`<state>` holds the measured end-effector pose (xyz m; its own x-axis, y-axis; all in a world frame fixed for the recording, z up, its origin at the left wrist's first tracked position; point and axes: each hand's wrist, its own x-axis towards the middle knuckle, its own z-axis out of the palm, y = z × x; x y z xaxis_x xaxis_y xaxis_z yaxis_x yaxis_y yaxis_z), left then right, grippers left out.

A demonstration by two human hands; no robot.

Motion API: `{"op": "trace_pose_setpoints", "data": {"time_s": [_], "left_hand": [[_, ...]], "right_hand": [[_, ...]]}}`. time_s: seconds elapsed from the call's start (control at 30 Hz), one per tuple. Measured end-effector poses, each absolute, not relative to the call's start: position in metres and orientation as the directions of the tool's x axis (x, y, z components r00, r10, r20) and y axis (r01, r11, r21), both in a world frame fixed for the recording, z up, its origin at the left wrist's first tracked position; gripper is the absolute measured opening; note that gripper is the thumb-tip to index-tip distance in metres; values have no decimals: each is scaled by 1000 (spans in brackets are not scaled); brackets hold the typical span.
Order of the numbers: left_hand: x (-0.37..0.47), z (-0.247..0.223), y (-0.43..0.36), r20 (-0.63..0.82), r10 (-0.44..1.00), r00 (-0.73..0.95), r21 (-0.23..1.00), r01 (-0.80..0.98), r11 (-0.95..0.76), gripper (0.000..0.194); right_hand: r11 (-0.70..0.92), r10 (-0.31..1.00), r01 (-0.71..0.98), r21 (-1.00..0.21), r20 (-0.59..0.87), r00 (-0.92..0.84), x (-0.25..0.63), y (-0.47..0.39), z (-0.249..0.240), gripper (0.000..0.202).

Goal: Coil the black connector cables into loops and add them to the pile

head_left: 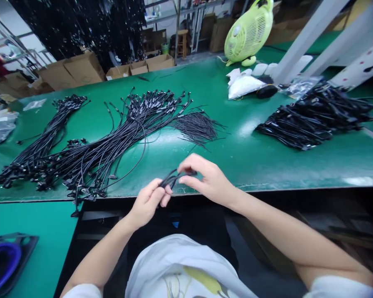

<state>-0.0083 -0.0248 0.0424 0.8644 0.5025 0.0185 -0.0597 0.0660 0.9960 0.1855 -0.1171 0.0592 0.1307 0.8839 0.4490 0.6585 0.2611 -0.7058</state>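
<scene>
A black cable (171, 179), folded into loops, is held over the table's front edge. My left hand (149, 201) is closed around the looped part, thumb on top. At the cable's right end, the curled thumb and fingers of my right hand (209, 179) grip it; part of that end is hidden by the fingers. Beyond my hands lies a large spread of loose black cables (112, 145) with small connectors at both ends. A pile of short, thin black strips (199, 127), perhaps cable ties, lies at its right end.
Another cable bundle (51, 130) lies at the left, and a heap of coiled cables (311, 118) at the right. A green fan (248, 35) and a white bag (247, 86) stand toward the back of the green table (236, 161). Cardboard boxes (83, 70) line the far side.
</scene>
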Motion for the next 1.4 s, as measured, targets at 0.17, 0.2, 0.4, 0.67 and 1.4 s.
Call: {"op": "trace_pose_setpoints", "data": {"time_s": [0.17, 0.2, 0.4, 0.67, 1.4], "left_hand": [[12, 33, -25, -85, 583, 808, 893, -197, 404, 37], [17, 29, -27, -122, 578, 807, 882, -179, 437, 41], [24, 18, -32, -205, 704, 680, 792, -308, 528, 43], [15, 4, -38, -132, 620, 773, 886, -189, 424, 43], [1, 13, -31, -108, 131, 985, 960, 69, 271, 43]], "right_hand": [[44, 911, 266, -963, 148, 385, 160, -97, 22, 26], [21, 894, 179, -984, 99, 437, 154, -95, 17, 29], [52, 955, -554, -831, -122, 272, 148, -93, 16, 32], [193, 935, -698, -689, -87, 344, 145, -94, 25, 38], [329, 831, 451, -830, 481, 279, 157, -115, 36, 42]]}}
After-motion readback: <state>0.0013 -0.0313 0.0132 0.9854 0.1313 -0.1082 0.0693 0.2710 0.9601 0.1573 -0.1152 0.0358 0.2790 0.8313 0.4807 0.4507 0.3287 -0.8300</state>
